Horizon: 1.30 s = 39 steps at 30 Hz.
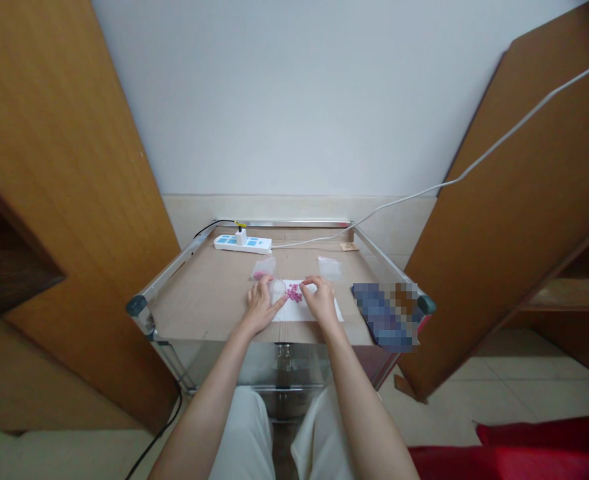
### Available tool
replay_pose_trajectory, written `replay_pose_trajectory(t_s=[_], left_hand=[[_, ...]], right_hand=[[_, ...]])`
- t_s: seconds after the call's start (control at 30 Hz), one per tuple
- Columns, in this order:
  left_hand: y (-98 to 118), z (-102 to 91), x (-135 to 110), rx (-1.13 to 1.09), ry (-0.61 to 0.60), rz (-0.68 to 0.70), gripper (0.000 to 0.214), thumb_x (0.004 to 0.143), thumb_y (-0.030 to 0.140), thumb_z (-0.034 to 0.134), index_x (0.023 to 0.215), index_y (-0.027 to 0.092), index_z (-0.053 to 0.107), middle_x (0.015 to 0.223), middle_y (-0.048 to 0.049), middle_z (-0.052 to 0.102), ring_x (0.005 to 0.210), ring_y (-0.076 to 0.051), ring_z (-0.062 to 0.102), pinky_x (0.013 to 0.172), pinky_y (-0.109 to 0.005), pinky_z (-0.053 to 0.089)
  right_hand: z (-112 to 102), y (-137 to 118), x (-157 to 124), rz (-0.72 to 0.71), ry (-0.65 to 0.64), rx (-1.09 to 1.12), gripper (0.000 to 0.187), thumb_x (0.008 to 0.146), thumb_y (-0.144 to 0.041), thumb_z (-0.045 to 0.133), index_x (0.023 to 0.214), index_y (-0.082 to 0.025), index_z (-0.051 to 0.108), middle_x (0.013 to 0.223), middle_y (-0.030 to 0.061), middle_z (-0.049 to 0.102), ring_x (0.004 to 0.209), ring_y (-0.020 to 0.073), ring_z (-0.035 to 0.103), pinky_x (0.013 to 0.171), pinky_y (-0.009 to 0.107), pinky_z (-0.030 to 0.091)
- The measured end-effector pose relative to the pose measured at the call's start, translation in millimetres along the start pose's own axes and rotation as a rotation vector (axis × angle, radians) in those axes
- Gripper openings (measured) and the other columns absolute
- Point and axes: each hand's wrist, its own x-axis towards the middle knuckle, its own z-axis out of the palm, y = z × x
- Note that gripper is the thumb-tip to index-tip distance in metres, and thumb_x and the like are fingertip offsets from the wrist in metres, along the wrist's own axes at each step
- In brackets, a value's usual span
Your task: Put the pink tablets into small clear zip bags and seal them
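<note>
My left hand [261, 305] rests at the left edge of a white paper sheet [308, 311], its fingertips against a small clear plastic piece [277, 291], perhaps a bag or cup. A loose cluster of small pink beads [293, 292] lies on the paper between my hands. My right hand [320, 301] is curled just to the right of the beads, and whatever its fingertips touch is too small to tell. Beyond the paper lie a small clear bag with pink beads [263, 269] and a clear bag [329, 268] with no visible contents.
The cardboard-covered top of a metal-framed cart [209, 293] holds a white-and-blue power strip [242, 243] at the back, with a white cable running off to the right. A blurred blue cloth [384, 317] lies at the right edge. Wooden panels stand on both sides.
</note>
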Motion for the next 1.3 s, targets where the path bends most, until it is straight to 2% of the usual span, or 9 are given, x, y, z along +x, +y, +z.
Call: replay_pose_trajectory(t_s=[0.1,0.23,0.43,0.63,0.87,0.97,1.07,1.2,1.3], left_hand=[[0,1.0,0,0.003,-0.01,0.021,0.056,0.073,0.047,0.042,0.117,0.019,0.023,0.119,-0.0104,0.038,0.111,-0.022,0.034,0.091,-0.04,0.024],[0,1.0,-1,0.001,-0.019,0.041,0.055,0.073,0.043,0.043,0.118,0.019,0.023,0.119,-0.0108,0.038,0.111,-0.021,0.034,0.091,-0.04,0.024],[1,1.4,-1,0.008,-0.038,0.075,0.053,0.071,0.036,0.048,0.116,0.019,0.025,0.118,-0.0104,0.04,0.112,-0.021,0.034,0.09,-0.041,0.026],[1,1.8,-1,0.004,-0.053,0.099,0.051,0.071,0.035,0.047,0.116,0.021,0.026,0.119,-0.0089,0.038,0.113,-0.02,0.033,0.091,-0.039,0.026],[-2,3.3,-1,-0.033,-0.043,0.058,0.05,0.072,0.038,0.046,0.114,0.019,0.026,0.117,-0.0094,0.04,0.111,-0.02,0.035,0.09,-0.039,0.026],[-2,2.1,0,-0.057,-0.018,0.016,0.051,0.073,0.042,0.044,0.114,0.019,0.025,0.117,-0.0101,0.04,0.111,-0.021,0.035,0.09,-0.039,0.026],[-2,0.1,1,-0.089,-0.003,-0.029,0.051,0.072,0.045,0.043,0.113,0.02,0.025,0.117,-0.0104,0.04,0.111,-0.021,0.036,0.09,-0.039,0.027],[-2,-1.3,2,-0.127,0.002,-0.07,0.051,0.071,0.047,0.044,0.112,0.02,0.027,0.115,-0.0103,0.041,0.11,-0.021,0.037,0.089,-0.038,0.029],[-1,-1.1,2,-0.134,0.002,-0.075,0.052,0.071,0.047,0.044,0.112,0.02,0.027,0.115,-0.0104,0.041,0.109,-0.021,0.038,0.088,-0.038,0.029]], right_hand=[[3,-12,0,-0.067,0.057,0.176,0.011,0.07,-0.026,0.051,0.072,-0.018,0.058,0.086,0.0054,0.059,0.088,0.018,0.05,0.079,0.031,0.033],[13,-23,-5,-0.114,0.051,0.276,0.009,0.07,-0.025,0.052,0.071,-0.019,0.058,0.083,0.0049,0.059,0.086,0.0171,0.051,0.08,0.031,0.034],[23,-26,-8,-0.104,0.022,0.283,0.007,0.068,-0.024,0.054,0.067,-0.019,0.059,0.081,0.0047,0.059,0.084,0.017,0.051,0.078,0.03,0.035],[32,-19,-7,-0.077,-0.027,0.26,0.008,0.066,-0.024,0.057,0.065,-0.018,0.062,0.081,0.0058,0.059,0.083,0.0175,0.052,0.078,0.03,0.036],[34,-14,-6,-0.117,-0.074,0.224,0.017,0.072,-0.029,0.05,0.07,-0.019,0.064,0.089,0.0071,0.059,0.09,0.0178,0.049,0.081,0.031,0.034],[26,-13,-4,-0.098,-0.017,0.163,0.018,0.074,-0.027,0.047,0.072,-0.018,0.062,0.091,0.0071,0.058,0.09,0.0173,0.049,0.08,0.03,0.033],[16,-8,-3,-0.015,0.009,-0.01,0.014,0.072,-0.025,0.049,0.073,-0.017,0.061,0.094,0.0072,0.057,0.093,0.0194,0.046,0.079,0.031,0.031],[10,0,-5,0.055,-0.088,-0.237,0.012,0.07,-0.022,0.051,0.071,-0.018,0.063,0.097,0.0079,0.055,0.098,0.0216,0.042,0.079,0.032,0.028],[11,3,-6,0.069,-0.164,-0.31,0.013,0.07,-0.02,0.052,0.07,-0.018,0.064,0.096,0.0076,0.056,0.098,0.0213,0.041,0.079,0.031,0.026]])
